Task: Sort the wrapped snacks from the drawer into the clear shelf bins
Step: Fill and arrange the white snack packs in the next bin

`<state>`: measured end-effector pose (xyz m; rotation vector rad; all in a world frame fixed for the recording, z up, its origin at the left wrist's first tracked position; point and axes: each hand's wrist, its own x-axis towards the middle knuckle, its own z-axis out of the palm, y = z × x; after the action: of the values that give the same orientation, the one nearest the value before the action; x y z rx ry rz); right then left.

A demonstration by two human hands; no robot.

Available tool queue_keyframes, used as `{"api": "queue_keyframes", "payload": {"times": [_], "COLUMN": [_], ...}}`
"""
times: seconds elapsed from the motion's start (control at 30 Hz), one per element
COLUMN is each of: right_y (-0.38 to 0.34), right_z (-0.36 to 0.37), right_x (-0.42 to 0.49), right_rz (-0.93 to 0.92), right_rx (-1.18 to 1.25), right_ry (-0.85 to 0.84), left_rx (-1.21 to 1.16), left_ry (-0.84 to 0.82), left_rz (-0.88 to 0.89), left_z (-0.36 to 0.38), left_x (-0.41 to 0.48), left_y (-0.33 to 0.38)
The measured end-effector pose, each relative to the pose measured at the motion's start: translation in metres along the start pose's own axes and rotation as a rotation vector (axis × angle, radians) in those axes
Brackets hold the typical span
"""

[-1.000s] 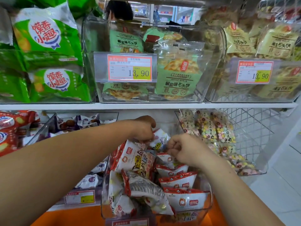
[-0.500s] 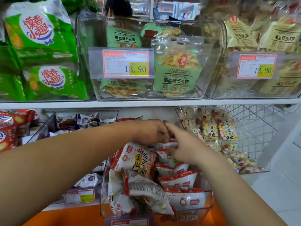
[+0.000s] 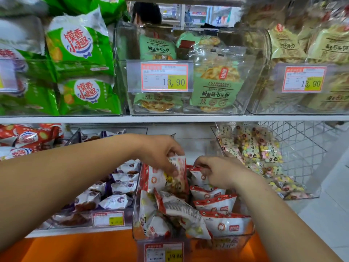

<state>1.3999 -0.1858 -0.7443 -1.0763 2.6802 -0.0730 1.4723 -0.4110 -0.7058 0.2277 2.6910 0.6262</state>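
Left hand (image 3: 160, 152) grips a packet (image 3: 179, 163); right hand (image 3: 220, 173) pinches another (same bin (image 3: 222, 242)).

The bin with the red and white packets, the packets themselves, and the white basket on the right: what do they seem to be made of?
The bin looks like clear rigid plastic, maybe acrylic: contents show through, edges glint. The packets are glossy printed plastic film, creased, with crimped seams. The basket is white wire, probably coated metal, given its thin open lattice.

13.90 stands on the middle bin's price tag (image 3: 164, 77) and the right bin's price tag (image 3: 304, 79) — green bags (image 3: 79, 44) say 馍香小趣; the lowest tag (image 3: 164, 252) perhaps reads 19.80.
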Motion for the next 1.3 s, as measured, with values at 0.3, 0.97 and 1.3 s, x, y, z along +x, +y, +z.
{"api": "queue_keyframes", "payload": {"times": [0.3,0.97,1.3], "right_y": [-0.001,0.010,0.010], "right_z": [-0.005,0.006,0.004], "right_x": [-0.004,0.001,0.001], "right_rz": [0.003,0.057,0.071], "right_rx": [0.056,0.456,0.218], "right_ry": [0.016,0.203,0.177], "left_rx": [-0.236,0.033,-0.614], "left_ry": [0.475,0.387,0.489], "left_rz": [-0.205,0.042,-0.083], "left_z": [0.008,0.008,0.006], "left_x": [-0.008,0.062,0.088], "left_y": [-0.010,0.020,0.004]}}
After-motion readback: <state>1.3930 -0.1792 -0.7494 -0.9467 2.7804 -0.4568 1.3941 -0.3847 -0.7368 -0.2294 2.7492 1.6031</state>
